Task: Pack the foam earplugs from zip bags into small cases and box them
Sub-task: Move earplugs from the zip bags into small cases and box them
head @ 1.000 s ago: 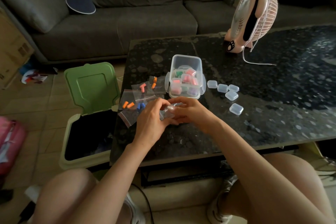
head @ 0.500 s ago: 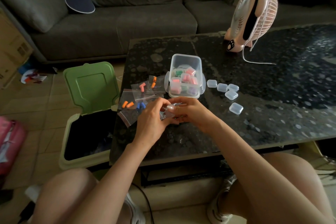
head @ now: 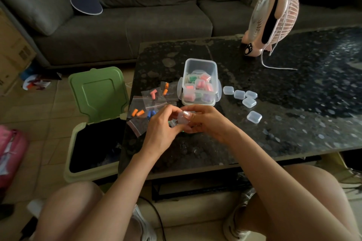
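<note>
My left hand and my right hand meet over the dark table, both pinching a small clear case. Something green shows beneath it, mostly hidden by my fingers. Just beyond stands a clear plastic box holding several filled cases with pink, green and purple earplugs. Left of the box lie zip bags with orange earplugs, a pink pair and blue ones. Several empty small cases lie to the right of the box.
A green-lidded bin stands open on the floor against the table's left edge. A pink fan with a trailing cord sits at the back of the table. A grey sofa with a visor cap lies behind.
My hands have stayed in the same spot, working the small case between the fingers. Nothing on the table has moved.
</note>
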Demonstrator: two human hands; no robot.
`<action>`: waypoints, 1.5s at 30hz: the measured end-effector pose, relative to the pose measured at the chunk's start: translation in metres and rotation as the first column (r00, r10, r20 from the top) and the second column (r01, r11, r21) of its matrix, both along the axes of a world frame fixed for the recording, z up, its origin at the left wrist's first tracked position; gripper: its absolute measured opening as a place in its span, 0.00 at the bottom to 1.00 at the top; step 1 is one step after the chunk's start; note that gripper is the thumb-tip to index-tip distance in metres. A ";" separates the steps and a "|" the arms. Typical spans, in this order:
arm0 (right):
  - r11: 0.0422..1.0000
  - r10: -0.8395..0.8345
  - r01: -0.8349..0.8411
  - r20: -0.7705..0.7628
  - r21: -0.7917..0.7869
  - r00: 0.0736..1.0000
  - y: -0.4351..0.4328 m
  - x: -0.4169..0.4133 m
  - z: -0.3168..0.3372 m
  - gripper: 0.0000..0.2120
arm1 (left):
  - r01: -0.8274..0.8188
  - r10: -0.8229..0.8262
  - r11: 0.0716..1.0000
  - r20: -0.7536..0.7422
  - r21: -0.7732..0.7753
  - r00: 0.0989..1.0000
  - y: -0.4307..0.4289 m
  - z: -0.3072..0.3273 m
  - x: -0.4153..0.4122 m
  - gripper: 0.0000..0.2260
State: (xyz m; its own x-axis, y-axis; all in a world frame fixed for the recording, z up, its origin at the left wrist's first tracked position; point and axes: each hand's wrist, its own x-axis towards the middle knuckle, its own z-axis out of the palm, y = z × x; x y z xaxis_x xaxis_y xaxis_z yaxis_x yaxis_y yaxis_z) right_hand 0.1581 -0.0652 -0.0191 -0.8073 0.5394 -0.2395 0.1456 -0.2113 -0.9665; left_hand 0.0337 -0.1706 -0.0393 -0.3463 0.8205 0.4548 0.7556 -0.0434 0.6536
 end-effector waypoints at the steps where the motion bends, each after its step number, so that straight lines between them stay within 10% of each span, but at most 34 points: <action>1: 1.000 -0.006 0.006 0.002 -0.013 1.000 0.001 0.000 0.001 0.14 | 0.000 0.000 1.000 0.013 0.008 1.000 0.000 0.001 0.000 0.15; 6: 0.995 -0.082 0.082 0.009 -0.047 0.997 0.003 0.000 0.004 0.12 | -0.032 0.032 0.999 0.051 -0.014 0.998 -0.002 0.003 0.000 0.17; 9: 0.909 -0.315 0.250 0.159 0.333 0.936 0.005 -0.003 -0.004 0.10 | -0.071 0.075 0.996 0.073 -0.054 0.994 -0.002 0.001 -0.002 0.18; 13: 0.606 -0.447 0.035 0.303 0.795 0.842 0.007 0.000 -0.020 0.10 | -0.113 0.127 0.982 0.084 -0.154 0.988 0.001 -0.006 -0.008 0.18; 20: 0.554 -0.391 -0.165 0.430 0.816 0.814 0.006 -0.003 -0.029 0.10 | -0.139 0.160 0.974 0.113 -0.177 0.981 0.001 -0.009 -0.008 0.18; 28: 0.566 -0.342 0.065 0.162 0.822 0.926 0.001 -0.008 -0.013 0.07 | -0.136 0.152 0.978 0.093 -0.160 0.984 0.001 -0.011 -0.007 0.17; 45: 0.498 -0.224 -0.284 0.438 0.819 0.871 -0.009 -0.010 -0.029 0.17 | -0.212 0.230 0.972 0.196 -0.104 0.953 0.002 -0.010 -0.014 0.17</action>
State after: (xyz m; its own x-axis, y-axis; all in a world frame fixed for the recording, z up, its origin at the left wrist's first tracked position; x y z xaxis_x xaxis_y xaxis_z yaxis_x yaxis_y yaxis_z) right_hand 0.1483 -0.0745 -0.0483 -0.7596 0.6504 -0.0001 0.5752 0.6716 -0.4669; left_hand 0.0195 -0.1686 -0.0494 -0.6019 0.7440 0.2902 0.5896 0.1690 0.7898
